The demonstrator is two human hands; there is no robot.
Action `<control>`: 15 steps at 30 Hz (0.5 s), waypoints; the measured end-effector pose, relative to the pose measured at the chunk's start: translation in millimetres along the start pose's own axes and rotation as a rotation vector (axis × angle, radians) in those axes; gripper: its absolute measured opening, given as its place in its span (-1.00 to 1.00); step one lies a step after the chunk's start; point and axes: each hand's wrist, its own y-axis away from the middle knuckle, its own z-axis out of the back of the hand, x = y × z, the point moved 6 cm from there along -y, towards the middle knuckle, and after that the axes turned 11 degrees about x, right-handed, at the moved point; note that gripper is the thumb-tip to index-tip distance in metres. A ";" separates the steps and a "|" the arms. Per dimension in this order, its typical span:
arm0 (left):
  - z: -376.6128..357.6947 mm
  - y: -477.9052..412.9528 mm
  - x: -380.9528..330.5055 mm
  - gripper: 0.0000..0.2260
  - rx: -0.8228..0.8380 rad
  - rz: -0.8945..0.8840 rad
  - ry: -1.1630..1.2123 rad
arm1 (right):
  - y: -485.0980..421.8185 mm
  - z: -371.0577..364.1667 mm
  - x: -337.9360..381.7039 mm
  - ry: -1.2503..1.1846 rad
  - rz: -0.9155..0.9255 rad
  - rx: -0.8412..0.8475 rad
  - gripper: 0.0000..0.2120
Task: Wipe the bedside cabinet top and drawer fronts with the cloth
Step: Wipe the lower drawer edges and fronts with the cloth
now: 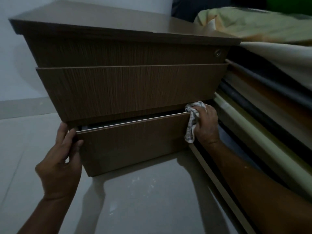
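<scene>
The bedside cabinet (128,88) is faced in brown wood-grain laminate, matt and finely streaked, and the bottom drawer front (135,146) is the same (its top edge is a paler strip). The lock (217,52) is shiny metal. The cloth (191,125) is thin checked weave. The floor tiles (143,200) are smooth and glossy, and the bedsheet (253,26) is crumpled fabric.

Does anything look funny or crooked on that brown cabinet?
Yes. The bottom brown wooden drawer front sticks out, partly open, with a dark gap above that looks wider at the left. Also, pale specks dot the grey floor.
</scene>
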 end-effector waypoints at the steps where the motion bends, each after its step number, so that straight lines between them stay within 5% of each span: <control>1: 1.4 -0.6 -1.2 -0.61 0.007 0.007 -0.002 | -0.6 1.8 -7.5 0.008 -0.009 0.003 -0.68; 4: 3.3 0.9 -1.3 -0.58 0.028 0.005 -0.053 | -2.2 11.3 -32.1 -0.070 -0.148 -0.043 -0.77; 8: 2.5 13.0 -13.7 -0.56 0.030 -0.070 -0.172 | 4.0 25.8 -41.9 -0.275 -0.338 -0.254 -0.63; 15: -4.4 12.3 -19.7 -0.61 -0.011 -0.090 -0.203 | -2.3 35.9 -17.8 -0.214 -0.248 -0.448 -0.70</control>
